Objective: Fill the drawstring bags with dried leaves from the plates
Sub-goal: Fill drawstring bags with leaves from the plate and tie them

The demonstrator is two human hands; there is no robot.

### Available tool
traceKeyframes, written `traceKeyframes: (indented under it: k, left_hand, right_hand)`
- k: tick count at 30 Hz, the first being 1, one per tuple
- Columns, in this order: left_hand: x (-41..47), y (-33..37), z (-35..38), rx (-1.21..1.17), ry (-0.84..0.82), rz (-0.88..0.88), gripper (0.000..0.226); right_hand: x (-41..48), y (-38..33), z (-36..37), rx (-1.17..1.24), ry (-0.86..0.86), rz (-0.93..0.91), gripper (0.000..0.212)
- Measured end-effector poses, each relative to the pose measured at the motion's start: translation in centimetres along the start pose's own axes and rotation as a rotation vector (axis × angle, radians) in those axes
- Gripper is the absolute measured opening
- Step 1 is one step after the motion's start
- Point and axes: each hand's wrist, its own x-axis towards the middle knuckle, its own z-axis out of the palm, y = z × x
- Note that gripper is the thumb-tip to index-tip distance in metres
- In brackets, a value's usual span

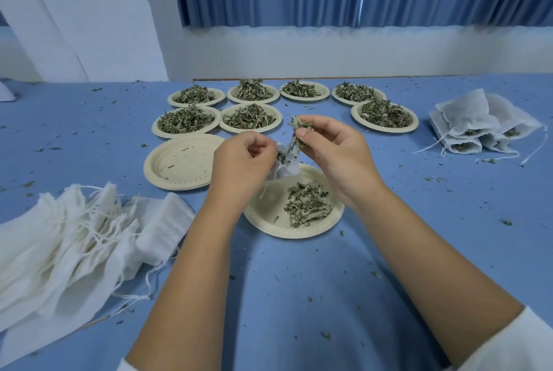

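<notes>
My left hand (pixel 242 161) grips a small white drawstring bag (pixel 285 168) by its mouth, held above the near plate (pixel 263 218). My right hand (pixel 332 146) pinches a bunch of dried leaves (pixel 297 131) just above the bag's opening; some leaves trail down into it. The near plate holds a loose heap of dried leaves (pixel 308 204) on its right half. The bag's lower part is partly hidden behind my left hand.
Several leaf-filled plates (pixel 187 120) stand in two rows at the back. A stack of bare plates (pixel 179 162) sits left of my hands. Unfilled bags (pixel 74 233) pile at the near left; filled bags (pixel 478 128) lie at the right. Leaf crumbs dot the blue tablecloth.
</notes>
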Motion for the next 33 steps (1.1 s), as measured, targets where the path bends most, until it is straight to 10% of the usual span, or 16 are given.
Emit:
traceKeyframes:
  k: [15, 33]
  left_hand:
    - [0.0, 0.4, 0.2, -0.288, 0.026, -0.199, 0.017]
    - [-0.4, 0.4, 0.8, -0.038, -0.08, -0.073, 0.019]
  right_hand:
    - [-0.8, 1.0, 0.6, -0.452, 0.013, -0.186, 0.02]
    - [-0.6, 1.4, 0.4, -0.87, -0.07, -0.173, 0.019]
